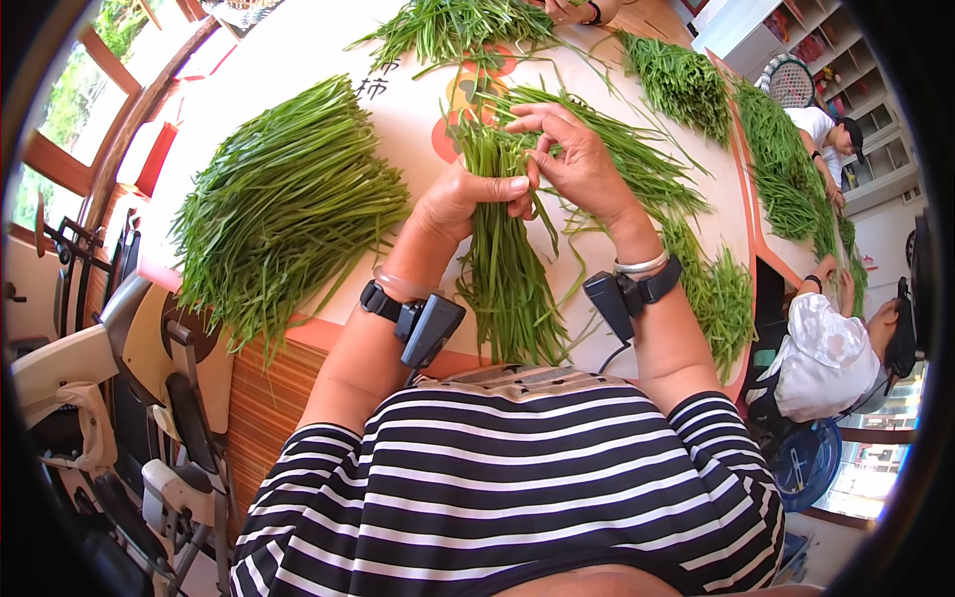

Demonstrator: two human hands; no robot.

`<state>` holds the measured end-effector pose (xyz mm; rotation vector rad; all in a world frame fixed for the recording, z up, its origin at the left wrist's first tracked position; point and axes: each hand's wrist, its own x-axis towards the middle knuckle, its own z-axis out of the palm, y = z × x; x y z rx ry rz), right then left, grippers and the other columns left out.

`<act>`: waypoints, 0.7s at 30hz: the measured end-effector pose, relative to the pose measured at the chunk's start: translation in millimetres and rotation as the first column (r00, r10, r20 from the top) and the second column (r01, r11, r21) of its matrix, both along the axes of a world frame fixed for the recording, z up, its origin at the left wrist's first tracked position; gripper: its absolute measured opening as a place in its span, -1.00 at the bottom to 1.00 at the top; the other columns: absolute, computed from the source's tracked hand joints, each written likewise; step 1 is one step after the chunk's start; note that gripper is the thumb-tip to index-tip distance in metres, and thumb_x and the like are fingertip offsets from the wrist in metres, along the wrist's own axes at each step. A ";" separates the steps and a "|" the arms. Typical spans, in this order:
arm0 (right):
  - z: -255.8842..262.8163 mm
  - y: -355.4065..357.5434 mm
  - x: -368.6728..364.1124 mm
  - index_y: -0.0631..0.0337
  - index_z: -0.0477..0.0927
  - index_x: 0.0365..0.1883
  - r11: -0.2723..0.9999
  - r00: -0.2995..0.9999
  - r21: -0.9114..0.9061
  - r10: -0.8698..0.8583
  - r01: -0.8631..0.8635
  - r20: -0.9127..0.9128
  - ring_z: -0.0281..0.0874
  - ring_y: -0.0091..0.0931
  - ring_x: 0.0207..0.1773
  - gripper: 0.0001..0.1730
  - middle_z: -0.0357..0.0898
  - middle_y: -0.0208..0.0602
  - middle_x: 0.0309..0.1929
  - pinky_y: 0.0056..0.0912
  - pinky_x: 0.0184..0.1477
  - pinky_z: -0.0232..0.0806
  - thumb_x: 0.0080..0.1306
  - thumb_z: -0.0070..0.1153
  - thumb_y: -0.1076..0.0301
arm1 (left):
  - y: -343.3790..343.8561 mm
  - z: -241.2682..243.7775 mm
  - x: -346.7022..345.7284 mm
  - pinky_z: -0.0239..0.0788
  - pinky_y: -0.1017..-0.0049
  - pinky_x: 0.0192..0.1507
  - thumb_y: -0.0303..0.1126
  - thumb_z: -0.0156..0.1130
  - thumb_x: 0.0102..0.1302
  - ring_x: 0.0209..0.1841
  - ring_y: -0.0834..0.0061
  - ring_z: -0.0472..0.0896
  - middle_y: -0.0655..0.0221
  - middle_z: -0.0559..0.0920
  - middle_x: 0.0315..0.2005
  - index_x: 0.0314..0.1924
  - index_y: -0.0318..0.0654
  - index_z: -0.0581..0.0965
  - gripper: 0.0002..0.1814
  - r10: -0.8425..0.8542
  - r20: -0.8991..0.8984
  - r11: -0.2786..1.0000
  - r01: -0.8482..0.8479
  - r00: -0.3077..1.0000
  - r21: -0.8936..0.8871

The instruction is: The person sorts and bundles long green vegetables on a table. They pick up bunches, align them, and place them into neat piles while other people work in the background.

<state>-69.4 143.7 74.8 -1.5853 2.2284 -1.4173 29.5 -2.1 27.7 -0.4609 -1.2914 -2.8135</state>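
My left hand (pixel 485 190) is closed around a bunch of garlic chives (pixel 515 291), thumb across the front. Its stem ends point away from me and the long leaves trail over the table towards my body. At the stem ends, my right hand (pixel 567 153) has its thumb and a fingertip drawn together, other fingers raised. Whether a stem is pinched there is too small to tell. A large pile of chives (pixel 291 201) lies left of my hands. Looser chives (pixel 612 149) spread behind and beyond my right hand.
The pale table (pixel 418 97) bears printed writing and red fruit. More chives lie at its far side (pixel 462 30) and right (pixel 694 82). Another person's hand (pixel 571 9) is at the far edge. Two people (pixel 828 351) handle chives at right. Exercise equipment (pixel 171 448) stands left.
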 end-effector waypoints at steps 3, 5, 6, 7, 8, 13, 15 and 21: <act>-0.8 6.4 -12.8 0.24 0.64 -0.16 0.997 0.986 0.075 0.001 -0.014 0.168 0.45 -0.73 -0.34 -0.87 0.62 -0.47 -0.31 -0.61 -0.27 0.31 0.36 0.11 0.46 | -0.5 -0.6 -0.3 0.46 0.45 -0.33 -0.38 0.39 0.16 -0.47 0.51 0.55 0.36 0.57 -0.51 -0.21 -0.34 0.54 -0.74 0.011 0.038 0.998 -0.013 0.999 0.061; 5.7 15.4 -17.2 0.25 0.65 -0.25 0.997 0.981 0.060 -0.054 0.044 0.185 0.39 -0.73 -0.43 -0.89 0.55 -0.56 -0.49 -0.62 -0.36 0.26 0.38 0.11 0.44 | 1.3 1.9 -0.9 0.49 0.44 -0.30 -0.38 0.37 0.17 -0.43 0.49 0.58 0.34 0.60 -0.46 -0.19 -0.33 0.54 -0.74 0.086 0.133 0.992 -0.097 0.987 0.081; 6.9 22.3 -18.1 0.25 0.65 -0.26 0.995 0.979 0.080 -0.078 0.063 0.190 0.36 -0.73 -0.45 -0.88 0.52 -0.58 -0.51 -0.62 -0.37 0.24 0.39 0.10 0.43 | 4.2 7.0 -1.0 0.51 0.44 -0.29 -0.38 0.35 0.19 -0.41 0.48 0.60 0.33 0.61 -0.44 -0.17 -0.33 0.54 -0.74 0.149 0.207 0.984 -0.165 0.967 0.063; 8.8 27.4 -17.2 0.25 0.65 -0.28 0.992 0.976 0.100 -0.101 0.083 0.195 0.34 -0.73 -0.47 -0.87 0.49 -0.59 -0.53 -0.63 -0.39 0.23 0.40 0.09 0.42 | 6.0 9.0 -1.5 0.53 0.44 -0.27 -0.38 0.34 0.20 -0.38 0.47 0.62 0.32 0.63 -0.41 -0.15 -0.33 0.54 -0.74 0.210 0.279 0.972 -0.230 0.937 0.040; 9.9 31.2 -15.1 0.26 0.65 -0.28 0.986 0.975 0.152 -0.103 0.074 0.197 0.32 -0.73 -0.48 -0.86 0.47 -0.59 -0.54 -0.62 -0.39 0.22 0.40 0.08 0.41 | 2.1 -1.7 -7.1 0.56 0.44 -0.22 -0.38 0.31 0.23 -0.32 0.44 0.65 0.29 0.65 -0.39 -0.11 -0.32 0.54 -0.73 0.188 0.308 0.977 -0.210 0.933 0.040; 3.5 37.2 1.0 0.30 0.62 -0.28 0.951 0.986 0.302 -0.108 0.065 0.127 0.23 -0.74 -0.49 -0.81 0.39 -0.59 -0.57 -0.59 -0.41 0.18 0.42 0.08 0.36 | 3.0 -17.7 -17.3 0.55 0.43 -0.27 -0.43 0.29 0.25 -0.39 0.47 0.62 0.33 0.62 -0.42 -0.13 -0.32 0.53 -0.78 0.171 0.292 0.969 -0.214 0.941 0.120; -6.3 37.0 1.4 0.32 0.60 -0.29 0.958 0.988 0.279 -0.105 0.069 0.115 0.21 -0.72 -0.48 -0.80 0.40 -0.57 -0.57 -0.57 -0.41 0.18 0.41 0.09 0.35 | 6.6 -18.8 -17.1 0.55 0.43 -0.29 -0.44 0.30 0.24 -0.42 0.46 0.61 0.34 0.61 -0.44 -0.14 -0.33 0.53 -0.78 0.188 0.275 0.967 -0.227 0.943 0.115; -14.3 41.6 -1.2 0.27 0.64 -0.25 0.973 0.997 0.223 -0.073 0.066 0.022 0.36 -0.66 -0.50 -0.83 0.58 -0.34 -0.53 -0.51 -0.39 0.30 0.38 0.09 0.36 | 1.3 -20.5 -16.4 0.53 0.40 -0.18 -0.49 0.24 0.26 -0.42 0.45 0.54 0.35 0.53 -0.50 -0.13 -0.42 0.51 -0.79 0.134 0.262 0.957 -0.193 0.956 0.216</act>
